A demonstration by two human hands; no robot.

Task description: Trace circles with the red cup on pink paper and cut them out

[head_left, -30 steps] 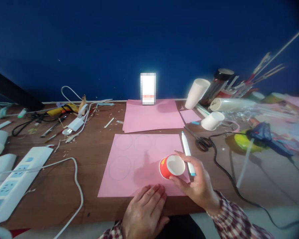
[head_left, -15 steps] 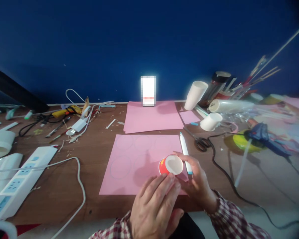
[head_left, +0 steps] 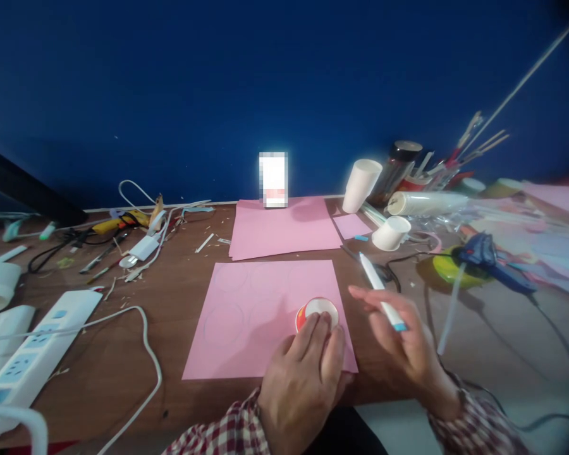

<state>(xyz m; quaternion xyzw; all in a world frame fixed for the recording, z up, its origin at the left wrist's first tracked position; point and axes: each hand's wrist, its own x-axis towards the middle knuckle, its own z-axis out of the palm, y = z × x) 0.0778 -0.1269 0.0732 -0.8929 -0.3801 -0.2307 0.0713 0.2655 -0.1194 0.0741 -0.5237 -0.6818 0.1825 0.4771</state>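
Observation:
A small red paper cup (head_left: 317,311) stands upside down on a pink sheet (head_left: 246,322) marked with several faint drawn circles. My left hand (head_left: 303,379) rests over the cup, fingers pressed on its white base. My right hand (head_left: 403,344) hovers just right of the sheet, off the cup, and holds a white marker with a blue end (head_left: 382,294) between thumb and fingers, other fingers spread.
A second pink sheet (head_left: 284,227) lies behind, with a small pink scrap (head_left: 353,225). White cups (head_left: 391,232), scissors, a blue glue gun (head_left: 483,253) and brush jars crowd the right. Power strips (head_left: 33,347) and cables lie left. A black cord (head_left: 455,354) runs along the right.
The cup went from tilted in my right hand to upside down on the sheet. My left hand came up onto it. My right hand let go and drew right with the marker.

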